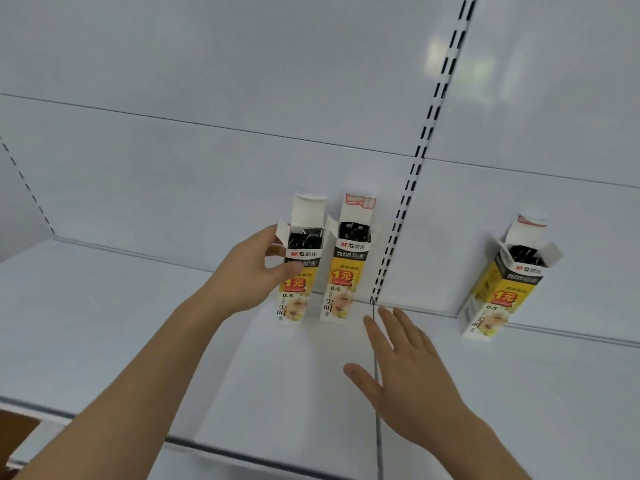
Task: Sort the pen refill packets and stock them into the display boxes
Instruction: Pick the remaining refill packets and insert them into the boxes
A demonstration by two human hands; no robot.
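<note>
Three yellow-and-white display boxes with open top flaps stand on a white shelf (104,323) against the back panel, dark refills showing in each. My left hand (252,271) grips the left box (296,292) by its left side, thumb across the front. The middle box (343,285) stands right beside it, almost touching. My right hand (405,368) hovers flat over the shelf, fingers straight, just below and right of the middle box, holding nothing. The third box (498,289) leans tilted far to the right.
A slotted upright (408,188) runs down the white back panel between the middle and right boxes. The shelf's front edge (242,452) crosses the bottom. A brown corner (14,431) shows at the lower left.
</note>
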